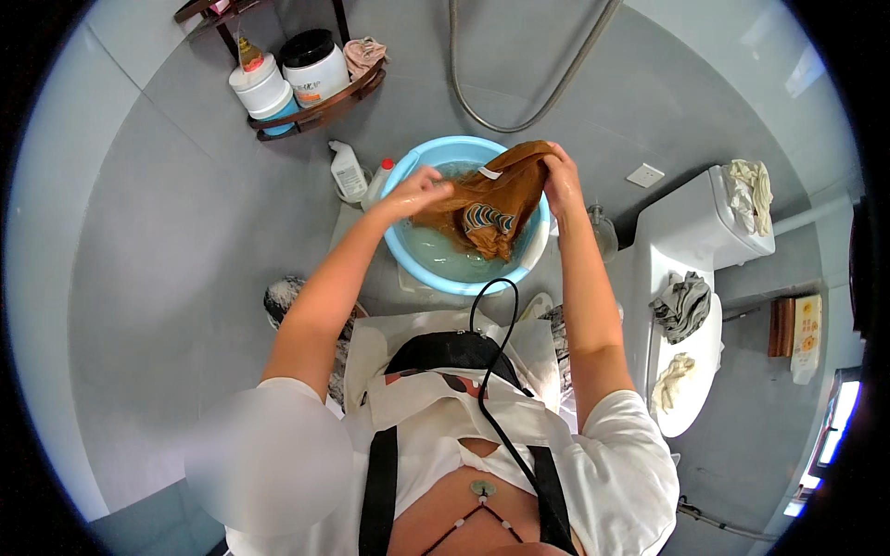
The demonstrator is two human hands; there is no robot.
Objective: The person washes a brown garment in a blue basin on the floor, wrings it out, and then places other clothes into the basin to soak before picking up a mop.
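Note:
A wet brown garment (521, 191) with a white tag and a striped patch is stretched between my two hands. Its lower part hangs into the water of a light blue basin (452, 142). My right hand (563, 183) grips the upper right edge, raised above the basin's rim. At the left side of the basin, my left hand (417, 193) is closed at the garment's left edge; its fingertips are partly hidden.
Two bottles (349, 172) (379, 178) stand left of the basin. A corner shelf (326, 111) holds tubs and a cloth. Above hangs a shower hose (456, 65). On the right, a white toilet (640, 306) bears several crumpled cloths (684, 306). A black cable (482, 389) hangs before me.

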